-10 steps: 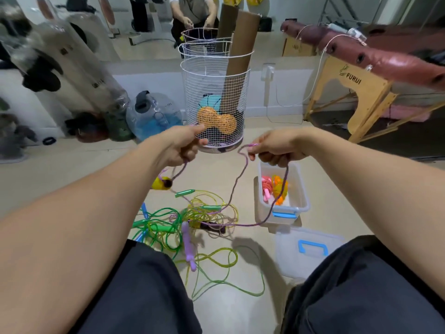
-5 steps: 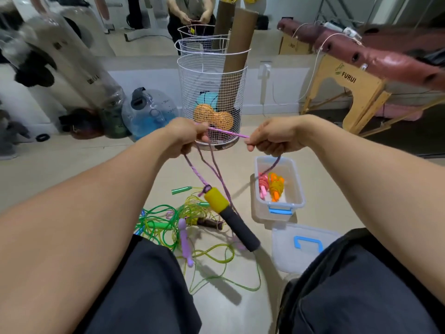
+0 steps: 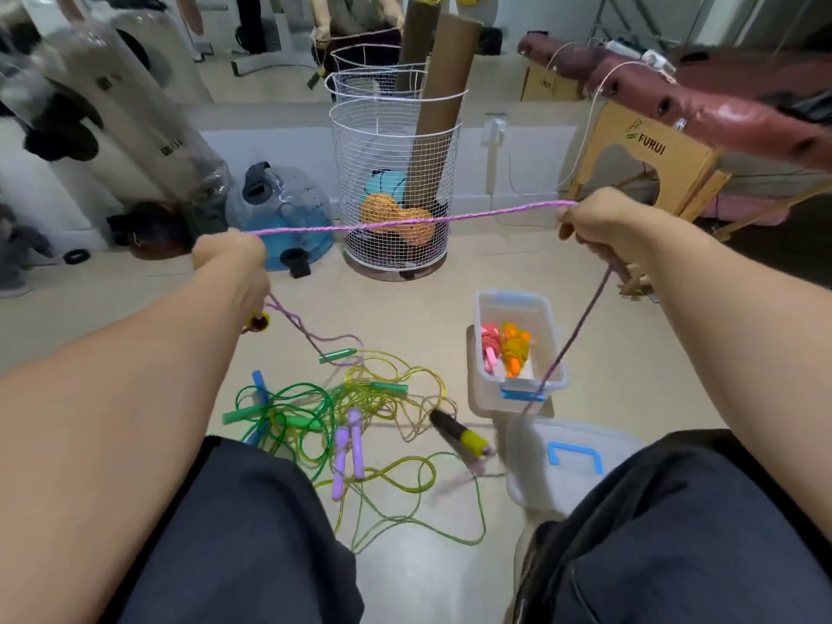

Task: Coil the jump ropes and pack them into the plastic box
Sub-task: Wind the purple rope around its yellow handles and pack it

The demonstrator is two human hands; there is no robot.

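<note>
Left hand (image 3: 232, 258) and right hand (image 3: 594, 227) each fisted round the purple rope (image 3: 405, 222), span taut between them. Rope's tail drops across the plastic box (image 3: 488, 389) to its yellow-black handle (image 3: 459, 436) on floor beside tangled ropes (image 3: 342, 407).
</note>
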